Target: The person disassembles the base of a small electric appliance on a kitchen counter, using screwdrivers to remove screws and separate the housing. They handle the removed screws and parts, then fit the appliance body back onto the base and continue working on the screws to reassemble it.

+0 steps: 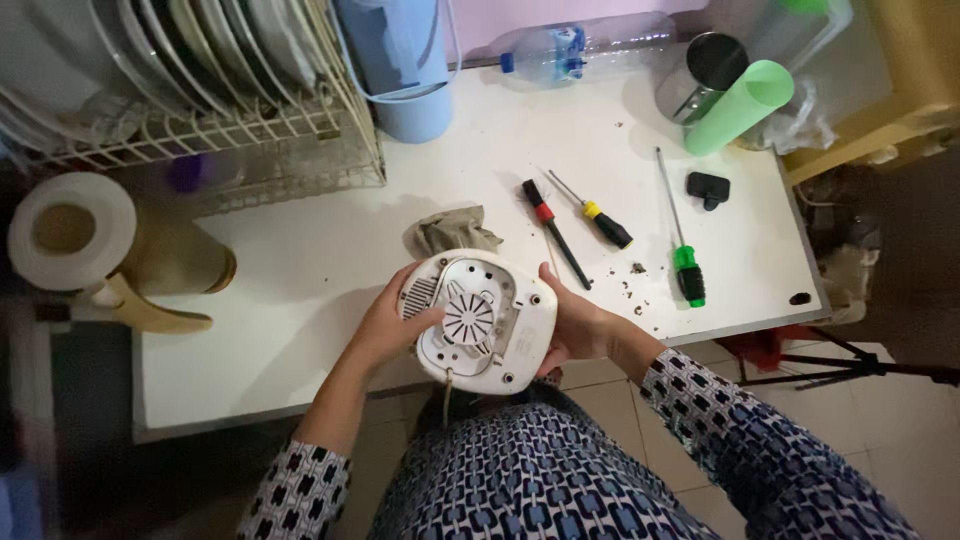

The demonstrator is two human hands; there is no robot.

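White appliance base (483, 322), round-cornered with a circular slotted vent in its underside, is held over the near edge of the worktop (300, 270). Both hands are closed on it: left hand (385, 325) on its left side, right hand (575, 325) on its right. Three screwdrivers lie beyond: red-banded (553, 231), yellow-banded (598, 216), green-handled (683, 255). A clear bottle with a blue label (570, 50) lies far back.
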